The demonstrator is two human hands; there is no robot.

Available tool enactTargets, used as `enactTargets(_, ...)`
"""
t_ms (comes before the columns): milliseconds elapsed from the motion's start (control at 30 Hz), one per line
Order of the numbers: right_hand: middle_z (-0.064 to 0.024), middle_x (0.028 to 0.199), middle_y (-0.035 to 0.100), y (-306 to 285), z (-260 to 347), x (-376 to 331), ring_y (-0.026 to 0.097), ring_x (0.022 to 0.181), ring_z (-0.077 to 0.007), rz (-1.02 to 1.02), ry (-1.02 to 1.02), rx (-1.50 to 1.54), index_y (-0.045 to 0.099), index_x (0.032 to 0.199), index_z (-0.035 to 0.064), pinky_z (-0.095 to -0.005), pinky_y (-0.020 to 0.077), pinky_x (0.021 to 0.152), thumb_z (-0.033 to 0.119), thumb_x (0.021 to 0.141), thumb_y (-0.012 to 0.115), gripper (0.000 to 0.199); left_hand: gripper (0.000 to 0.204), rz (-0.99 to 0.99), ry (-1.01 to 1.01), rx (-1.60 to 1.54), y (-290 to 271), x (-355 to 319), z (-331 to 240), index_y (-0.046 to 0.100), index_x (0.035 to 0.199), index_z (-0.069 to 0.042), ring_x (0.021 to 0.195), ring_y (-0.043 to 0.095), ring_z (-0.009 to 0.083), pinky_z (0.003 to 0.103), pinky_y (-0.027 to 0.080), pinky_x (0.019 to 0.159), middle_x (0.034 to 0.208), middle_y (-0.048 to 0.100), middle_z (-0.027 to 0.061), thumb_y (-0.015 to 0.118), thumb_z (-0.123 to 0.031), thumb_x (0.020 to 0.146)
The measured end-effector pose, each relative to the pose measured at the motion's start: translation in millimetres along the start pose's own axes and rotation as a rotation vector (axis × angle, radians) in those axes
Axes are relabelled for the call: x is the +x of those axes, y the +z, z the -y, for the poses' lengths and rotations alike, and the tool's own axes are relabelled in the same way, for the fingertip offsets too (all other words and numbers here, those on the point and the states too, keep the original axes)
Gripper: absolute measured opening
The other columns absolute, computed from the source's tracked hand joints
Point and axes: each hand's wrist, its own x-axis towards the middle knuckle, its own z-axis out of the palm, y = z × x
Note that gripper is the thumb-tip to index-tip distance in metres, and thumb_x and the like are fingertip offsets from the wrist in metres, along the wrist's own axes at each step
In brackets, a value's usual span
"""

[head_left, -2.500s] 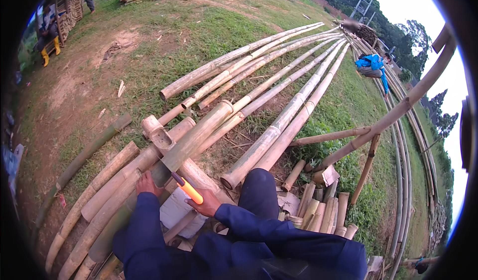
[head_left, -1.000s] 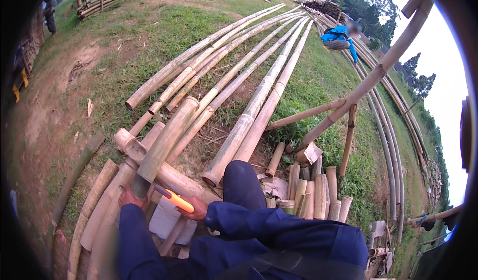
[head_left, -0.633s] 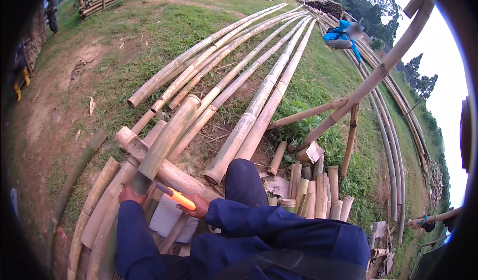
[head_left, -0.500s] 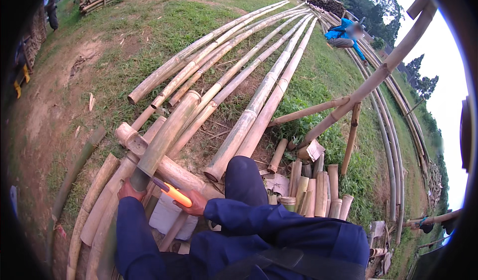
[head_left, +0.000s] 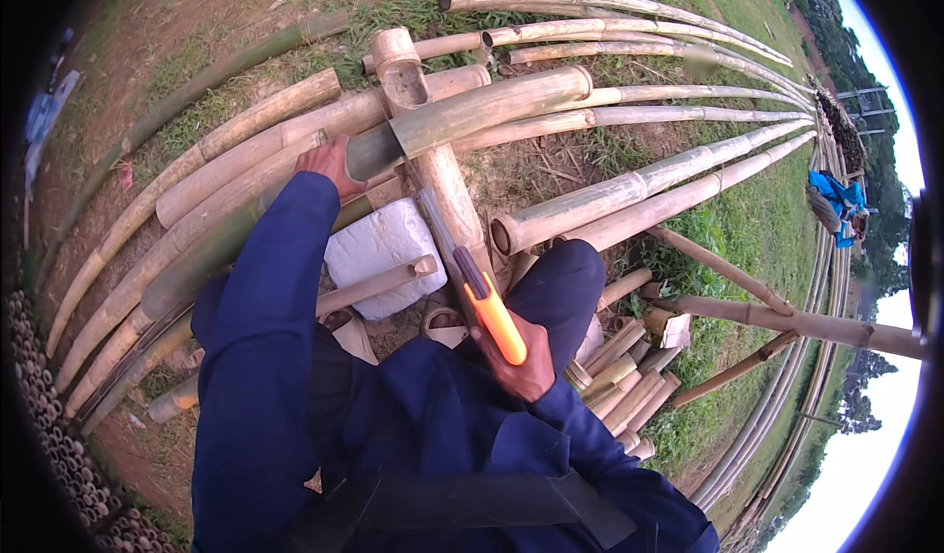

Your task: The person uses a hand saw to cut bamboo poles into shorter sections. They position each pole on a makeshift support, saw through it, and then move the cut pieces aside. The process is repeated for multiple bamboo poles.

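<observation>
My left hand (head_left: 327, 163) grips the near end of a thick greenish bamboo pole (head_left: 492, 106). That pole rests across a short bamboo log (head_left: 447, 184) which lies crosswise as a support. My right hand (head_left: 523, 359) is closed on the orange handle of a hand saw (head_left: 495, 317). The saw's dark blade runs up along the support log toward the pole, and I cannot tell whether it touches it. Both my sleeves are dark blue, and my knee (head_left: 560, 278) sits beside the log.
A white block (head_left: 379, 246) lies under the poles near my left arm. Short cut bamboo pieces (head_left: 619, 376) are piled to my right. Long bamboo poles (head_left: 678, 174) stretch away over grass. A person in blue (head_left: 836, 199) crouches far right. Stacked cane ends (head_left: 44, 376) fill the lower left.
The view has swung down and closer to the work. My left hand stays on the pole and my right hand still holds the orange-handled saw.
</observation>
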Motion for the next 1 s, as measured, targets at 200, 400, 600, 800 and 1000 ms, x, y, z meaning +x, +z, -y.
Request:
enactTargets(200, -0.0196, 0.082, 0.071, -7, -11, -32, 0.073, 0.071, -0.0329, 0.012, 0.043, -0.104, 0.070, 0.115, -0.0018, -0.0355, 0.0554, 0.066, 0.006, 0.091, 0.074, 0.026, 0.089, -0.024, 0.014, -0.030, 8, -7, 16, 0.055, 0.136, -0.006, 0.108, 0.070, 0.0398, 0.050, 0.054, 0.096, 0.116, 0.071, 0.0223, 0.086, -0.049, 0.064)
enactTargets(400, -0.0189, 0.074, 0.069, 16, -25, 41, 0.072, 0.066, -0.0320, -0.018, -0.025, 0.034, 0.070, 0.103, -0.0023, -0.0371, 0.0536, 0.063, 0.008, 0.091, 0.073, 0.016, 0.089, 0.038, -0.020, -0.007, 1, 6, 7, 0.055, 0.135, -0.007, 0.110, 0.069, 0.0392, 0.050, 0.054, 0.097, 0.121, 0.070, 0.0206, 0.086, -0.048, 0.063)
enactTargets(600, -0.0165, 0.068, 0.065, 46, -30, 86, 0.068, 0.062, -0.0264, -0.056, -0.112, 0.011, 0.068, 0.105, -0.0042, -0.0377, 0.0519, 0.060, 0.014, 0.092, 0.074, 0.023, 0.085, -0.038, 0.072, -0.027, 3, -6, 13, 0.056, 0.133, -0.008, 0.111, 0.068, 0.0395, 0.050, 0.054, 0.096, 0.125, 0.068, 0.0192, 0.086, -0.046, 0.064)
enactTargets(800, -0.0185, 0.086, 0.073, 2, -26, -15, 0.075, 0.077, -0.0301, -0.033, 0.007, -0.102, 0.072, 0.115, -0.0010, -0.0368, 0.0570, 0.070, 0.007, 0.091, 0.073, 0.025, 0.082, -0.025, 0.082, -0.048, 8, -3, 22, 0.056, 0.130, -0.007, 0.110, 0.068, 0.0396, 0.050, 0.054, 0.097, 0.123, 0.068, 0.0191, 0.086, -0.046, 0.064)
enactTargets(1000, -0.0140, 0.063, 0.059, 51, -39, 119, 0.053, 0.056, -0.0178, -0.054, -0.159, 0.020, 0.064, 0.086, -0.0045, -0.0362, 0.0464, 0.057, 0.010, 0.091, 0.071, 0.016, 0.080, -0.135, 0.111, -0.020, 13, -1, 6, 0.056, 0.129, -0.005, 0.108, 0.068, 0.0396, 0.050, 0.054, 0.094, 0.119, 0.068, 0.0186, 0.086, -0.042, 0.064)
